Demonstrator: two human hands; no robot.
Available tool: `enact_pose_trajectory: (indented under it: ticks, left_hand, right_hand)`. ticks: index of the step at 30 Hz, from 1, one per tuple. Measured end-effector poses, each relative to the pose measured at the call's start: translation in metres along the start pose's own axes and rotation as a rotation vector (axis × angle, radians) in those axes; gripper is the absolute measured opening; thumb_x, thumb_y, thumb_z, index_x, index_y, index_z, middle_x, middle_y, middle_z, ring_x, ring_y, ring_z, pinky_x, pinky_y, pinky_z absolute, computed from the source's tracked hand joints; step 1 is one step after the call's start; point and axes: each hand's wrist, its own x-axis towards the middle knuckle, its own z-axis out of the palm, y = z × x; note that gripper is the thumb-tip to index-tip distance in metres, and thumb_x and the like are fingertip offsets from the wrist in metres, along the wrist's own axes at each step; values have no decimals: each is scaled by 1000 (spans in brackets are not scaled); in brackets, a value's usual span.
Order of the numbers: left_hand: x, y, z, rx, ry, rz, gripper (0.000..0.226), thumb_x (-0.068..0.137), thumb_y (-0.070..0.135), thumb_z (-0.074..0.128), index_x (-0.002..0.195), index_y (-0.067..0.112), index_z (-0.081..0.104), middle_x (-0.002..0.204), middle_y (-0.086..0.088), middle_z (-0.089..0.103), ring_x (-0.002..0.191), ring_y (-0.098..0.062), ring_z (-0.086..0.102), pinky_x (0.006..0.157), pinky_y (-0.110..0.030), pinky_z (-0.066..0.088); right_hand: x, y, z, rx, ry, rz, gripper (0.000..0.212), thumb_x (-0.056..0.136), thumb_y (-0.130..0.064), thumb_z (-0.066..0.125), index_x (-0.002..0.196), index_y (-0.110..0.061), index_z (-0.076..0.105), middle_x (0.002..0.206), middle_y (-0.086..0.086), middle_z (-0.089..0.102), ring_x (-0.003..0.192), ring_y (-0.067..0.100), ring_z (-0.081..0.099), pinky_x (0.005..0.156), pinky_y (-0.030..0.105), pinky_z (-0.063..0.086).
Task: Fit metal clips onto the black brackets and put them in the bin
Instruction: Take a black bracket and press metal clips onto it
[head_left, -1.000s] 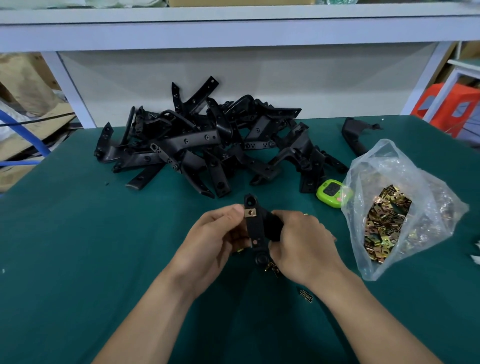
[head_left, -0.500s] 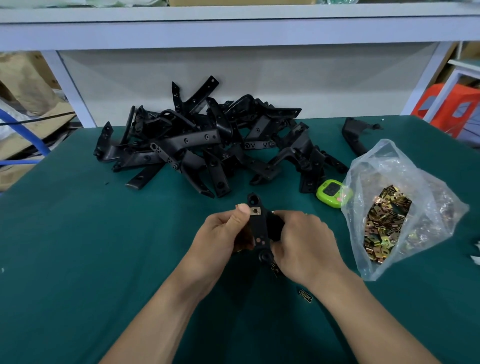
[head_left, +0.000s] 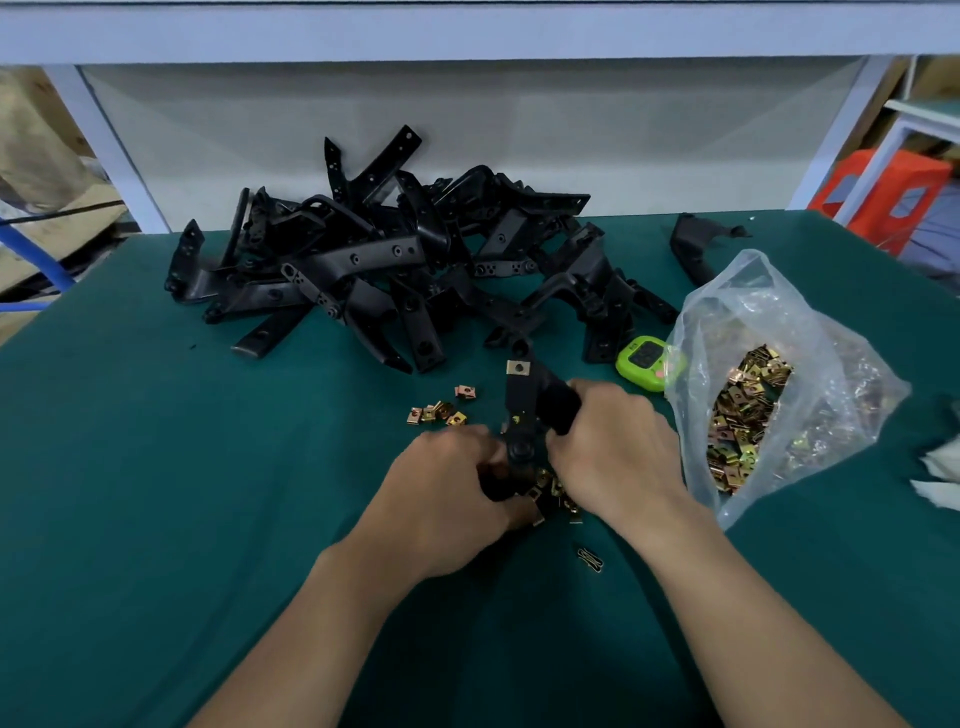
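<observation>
Nearest me a stray clip lies on the green mat. Just beyond it my left hand and right hand both curl tight round the black bracket, which stands between them with a metal clip seated on its far tip. Loose clips sit just left of it, the clip bag is to the right, and the bracket pile lies farthest.
</observation>
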Motion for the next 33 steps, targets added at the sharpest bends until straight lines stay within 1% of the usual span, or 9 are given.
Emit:
enact_pose_trajectory:
  ticks: [4, 9, 13, 19, 22, 24, 27, 30, 33]
  left_hand:
    - [2, 2, -1, 3, 16, -33, 22, 77, 43, 84, 91, 30, 74, 89, 13, 68, 86, -11, 64, 81, -37, 54]
    - [2, 1, 4, 168, 136, 51, 9, 89, 31, 74, 92, 23, 76, 96, 12, 60, 93, -15, 53, 79, -27, 41]
    - [1, -2, 3, 122, 205, 121, 9, 89, 18, 71, 90, 25, 78, 98, 11, 67, 100, -15, 54, 95, -30, 43]
    - [0, 8, 10, 141, 152, 150, 14, 84, 37, 77, 97, 34, 77, 83, 28, 45, 89, 1, 35, 78, -17, 26]
    - [1, 8, 12, 195, 145, 127, 18, 86, 38, 76, 103, 31, 75, 97, 14, 59, 96, -9, 47, 78, -18, 27]
    - [-1, 9, 14, 165, 147, 148, 16, 87, 35, 74, 103, 30, 74, 101, 10, 62, 97, -9, 46, 77, -16, 26]
    - [-4, 12, 20, 144, 145, 208, 13, 88, 25, 70, 100, 25, 74, 100, 6, 63, 95, -7, 37, 78, -16, 25]
    - [-4, 12, 22, 178, 159, 212, 15, 88, 21, 68, 103, 24, 72, 101, 6, 63, 94, -7, 41, 83, -16, 27]
    - [-6, 13, 21, 164, 187, 203, 13, 87, 11, 70, 96, 21, 73, 90, 4, 66, 92, -10, 43, 79, -15, 26]
  right_hand:
    - [-2, 0, 0, -14, -27, -28, 13, 81, -32, 69, 92, -31, 63, 68, -11, 51, 62, 22, 49, 58, 33, 37]
    - [-3, -1, -1, -15, -40, -36, 11, 81, -31, 69, 87, -30, 60, 68, -9, 54, 62, 22, 51, 59, 34, 39]
    - [-2, -3, -2, 12, -28, -18, 9, 83, -32, 68, 88, -29, 61, 70, -8, 57, 66, 25, 55, 61, 35, 43]
    - [-2, -4, -1, 35, -21, -12, 9, 82, -32, 69, 89, -29, 62, 70, -8, 57, 68, 27, 56, 62, 35, 44]
    - [-3, -5, 0, 34, -19, -15, 10, 81, -32, 69, 85, -29, 60, 69, -8, 56, 66, 25, 55, 60, 34, 41]
    - [-2, -5, 0, 28, -13, -7, 10, 81, -31, 69, 87, -29, 62, 69, -8, 56, 67, 26, 55, 60, 34, 41]
    - [-1, -4, 0, 26, -4, 2, 11, 82, -30, 67, 92, -30, 64, 71, -7, 57, 71, 29, 57, 62, 35, 44]
    - [-1, -4, 1, 25, 2, 9, 15, 82, -29, 67, 97, -30, 66, 73, -7, 57, 71, 28, 56, 64, 35, 45]
    - [-1, -4, 1, 24, 4, 16, 17, 82, -29, 67, 99, -31, 66, 75, -5, 60, 71, 27, 55, 63, 35, 44]
